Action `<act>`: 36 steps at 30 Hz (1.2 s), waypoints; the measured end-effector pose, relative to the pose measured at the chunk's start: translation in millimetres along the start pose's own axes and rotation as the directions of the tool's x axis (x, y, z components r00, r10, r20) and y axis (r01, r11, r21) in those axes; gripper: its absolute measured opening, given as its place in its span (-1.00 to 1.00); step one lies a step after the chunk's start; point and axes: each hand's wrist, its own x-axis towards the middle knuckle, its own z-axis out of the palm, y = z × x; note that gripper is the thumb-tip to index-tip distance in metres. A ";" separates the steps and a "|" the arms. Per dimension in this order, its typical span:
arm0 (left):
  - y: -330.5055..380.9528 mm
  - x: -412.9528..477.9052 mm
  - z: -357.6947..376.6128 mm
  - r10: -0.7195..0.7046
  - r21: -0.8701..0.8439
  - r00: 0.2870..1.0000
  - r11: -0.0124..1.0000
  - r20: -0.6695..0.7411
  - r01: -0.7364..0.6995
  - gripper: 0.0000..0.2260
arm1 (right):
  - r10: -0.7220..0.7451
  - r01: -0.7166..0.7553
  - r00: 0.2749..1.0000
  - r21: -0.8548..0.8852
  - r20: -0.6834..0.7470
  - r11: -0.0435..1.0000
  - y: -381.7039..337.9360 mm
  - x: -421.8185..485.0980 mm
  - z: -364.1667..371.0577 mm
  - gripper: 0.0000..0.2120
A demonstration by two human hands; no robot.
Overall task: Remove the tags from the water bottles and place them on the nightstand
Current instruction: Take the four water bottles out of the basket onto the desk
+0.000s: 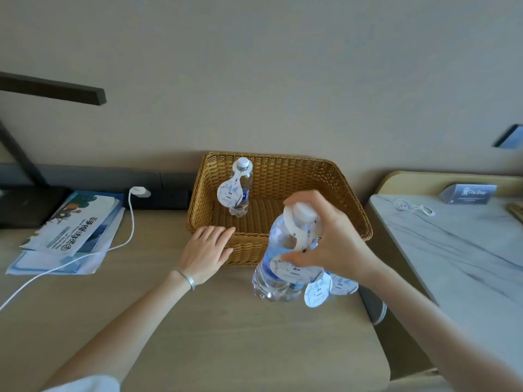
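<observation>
left hand (206, 251) flat, fingers spread, on woven wicker basket (339, 193) front rim, holding nothing | right hand (329, 239) pinching white paper tag (297, 241) at neck of clear plastic water bottle (273, 267) in front of basket | marble nightstand (452, 250) far right

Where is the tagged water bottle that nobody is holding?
In the head view, the clear plastic water bottle stands upright in the back-left corner of the woven wicker basket, beyond the left hand resting at the basket's front rim.

right grip (325, 244) pinching tag (297, 244) on bottle (276, 267), left grip (208, 250) on basket (351, 210).
</observation>
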 end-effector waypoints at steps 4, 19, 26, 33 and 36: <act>1.2 -1.0 -1.0 0.013 0.022 0.999 1.000 0.042 -0.014 -0.56 | 0.110 -0.108 0.992 -0.028 0.055 0.994 27.5 -26.1 45.5 -0.27; 1.5 -3.0 16.6 -0.049 -0.019 0.998 0.999 0.025 0.049 -0.59 | 0.207 -0.189 0.972 -0.154 0.113 0.970 101.4 -23.6 108.2 -0.23; -8.5 2.5 23.4 0.016 -0.049 0.991 0.999 -0.131 -0.022 -0.64 | 0.173 -0.156 0.975 -0.127 0.138 0.980 106.0 -26.2 105.5 -0.03; -21.9 7.0 22.8 0.051 -0.080 0.985 0.995 -0.167 -0.065 -0.68 | 0.044 -0.001 0.973 -0.188 0.228 0.982 77.4 -16.4 70.3 -0.15; -26.8 8.4 24.3 0.053 -0.090 0.981 0.993 -0.188 -0.071 -0.70 | -0.011 0.057 0.975 -0.204 0.220 0.977 68.5 4.2 49.1 -0.27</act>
